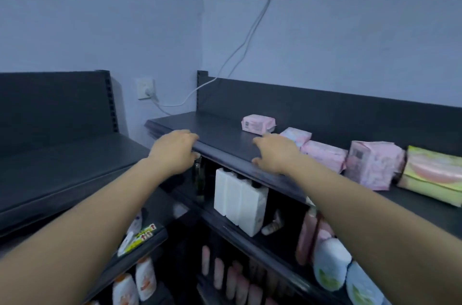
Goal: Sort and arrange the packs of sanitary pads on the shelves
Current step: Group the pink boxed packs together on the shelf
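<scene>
On the dark top shelf (220,134) a small pink pack of pads (258,124) lies alone near the back. To its right runs a row: a pale pink-blue pack (296,136), a pink pack (325,156), a larger pink pack (373,167) and a green-and-pink pack (432,174). My left hand (173,151) grips the shelf's front edge, fingers curled over it. My right hand (275,152) hovers over the shelf just in front of the lone pink pack, fingers spread and empty, beside the pale pack.
Below the top shelf stand white bottles (240,201), pink bottles (310,234) and round white-green packs (332,264). A second dark shelf unit (62,167) stands at the left. A wall socket (145,88) with a white cable (240,49) is in the corner.
</scene>
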`<state>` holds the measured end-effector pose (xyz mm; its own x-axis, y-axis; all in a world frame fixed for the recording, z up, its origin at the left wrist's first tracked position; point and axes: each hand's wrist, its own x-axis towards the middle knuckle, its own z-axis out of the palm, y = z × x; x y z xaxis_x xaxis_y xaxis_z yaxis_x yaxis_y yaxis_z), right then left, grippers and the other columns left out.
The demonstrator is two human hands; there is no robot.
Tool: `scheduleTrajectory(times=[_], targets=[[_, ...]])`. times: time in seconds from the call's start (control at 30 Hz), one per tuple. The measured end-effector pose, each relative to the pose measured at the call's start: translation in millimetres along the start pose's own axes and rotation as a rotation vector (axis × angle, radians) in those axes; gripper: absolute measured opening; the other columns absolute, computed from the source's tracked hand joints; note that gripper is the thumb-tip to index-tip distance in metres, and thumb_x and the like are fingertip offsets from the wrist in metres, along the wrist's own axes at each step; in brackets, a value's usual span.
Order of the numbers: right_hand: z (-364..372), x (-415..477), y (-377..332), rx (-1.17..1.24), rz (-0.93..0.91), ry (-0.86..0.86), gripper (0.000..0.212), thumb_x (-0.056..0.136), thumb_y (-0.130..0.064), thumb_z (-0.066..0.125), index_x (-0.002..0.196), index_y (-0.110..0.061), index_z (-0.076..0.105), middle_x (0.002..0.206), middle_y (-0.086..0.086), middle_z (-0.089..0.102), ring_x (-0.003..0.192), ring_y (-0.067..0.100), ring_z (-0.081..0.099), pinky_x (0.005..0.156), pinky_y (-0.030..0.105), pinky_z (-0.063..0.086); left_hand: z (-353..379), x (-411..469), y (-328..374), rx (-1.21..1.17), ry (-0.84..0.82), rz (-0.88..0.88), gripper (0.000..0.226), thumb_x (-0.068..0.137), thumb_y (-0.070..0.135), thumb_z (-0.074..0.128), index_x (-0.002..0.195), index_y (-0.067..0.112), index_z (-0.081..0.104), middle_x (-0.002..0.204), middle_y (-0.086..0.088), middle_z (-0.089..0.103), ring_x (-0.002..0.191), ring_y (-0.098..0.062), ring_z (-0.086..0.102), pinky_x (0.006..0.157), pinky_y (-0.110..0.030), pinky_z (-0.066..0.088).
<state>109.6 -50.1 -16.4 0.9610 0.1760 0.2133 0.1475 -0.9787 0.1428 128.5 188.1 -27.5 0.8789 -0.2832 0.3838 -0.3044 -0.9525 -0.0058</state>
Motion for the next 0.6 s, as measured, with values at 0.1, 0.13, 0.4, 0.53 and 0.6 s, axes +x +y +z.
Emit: scheduleTrajectory(times=[0.1, 0.13, 0.4, 0.53, 0.6], targets=[[6, -2, 34, -0.022, 0.094, -0.021, 0.039, 0.092, -0.039, 0.054, 0.123, -0.015, 0.052, 0.126, 0.008, 0.052, 0.117, 0.027, 0.051, 0.078, 0.034, 0.040, 13, 29, 29, -0.040, -0.004, 0.072, 0.041, 0.091, 0.035, 0.058, 0.127, 0.016, 0.055, 0.126, -0.003, 0.055, 0.121, -0.026, 0.050, 0.096, -0.043, 0.046], [8, -2, 45, -0.036, 0.126, -0.024, 0.040, 0.092, -0.039, 0.055, 0.124, -0.015, 0.052, 0.126, 0.008, 0.053, 0.117, 0.028, 0.051, 0.080, 0.034, 0.041, 18, 40, 38, -0.052, -0.015, 0.097, 0.043, 0.092, 0.036, 0.057, 0.129, 0.016, 0.054, 0.128, -0.003, 0.054, 0.123, -0.025, 0.049, 0.097, -0.042, 0.045], [23, -6, 131, -0.266, 0.512, -0.093, 0.049, 0.089, -0.044, 0.054, 0.133, -0.023, 0.049, 0.144, 0.010, 0.038, 0.141, 0.031, 0.021, 0.110, 0.059, 0.020, 55, 122, 103, -0.154, -0.065, 0.317, 0.046, 0.093, 0.035, 0.058, 0.135, 0.020, 0.052, 0.137, 0.000, 0.049, 0.126, -0.023, 0.047, 0.096, -0.040, 0.046], [34, -11, 160, -0.121, 0.703, -0.234, 0.069, 0.080, -0.054, 0.063, 0.141, -0.030, 0.041, 0.156, 0.013, 0.013, 0.146, 0.036, -0.001, 0.107, 0.071, 0.013, 73, 150, 134, -0.216, -0.095, 0.423, 0.044, 0.091, 0.034, 0.059, 0.133, 0.021, 0.054, 0.136, 0.001, 0.049, 0.124, -0.021, 0.047, 0.095, -0.039, 0.046], [39, -11, 164, -0.143, 0.671, -0.236, 0.068, 0.078, -0.054, 0.064, 0.139, -0.033, 0.043, 0.152, 0.011, 0.020, 0.142, 0.035, 0.011, 0.107, 0.069, 0.018, 84, 162, 147, -0.239, -0.131, 0.451, 0.047, 0.091, 0.034, 0.060, 0.135, 0.022, 0.052, 0.137, 0.001, 0.046, 0.124, -0.021, 0.046, 0.095, -0.039, 0.045]])
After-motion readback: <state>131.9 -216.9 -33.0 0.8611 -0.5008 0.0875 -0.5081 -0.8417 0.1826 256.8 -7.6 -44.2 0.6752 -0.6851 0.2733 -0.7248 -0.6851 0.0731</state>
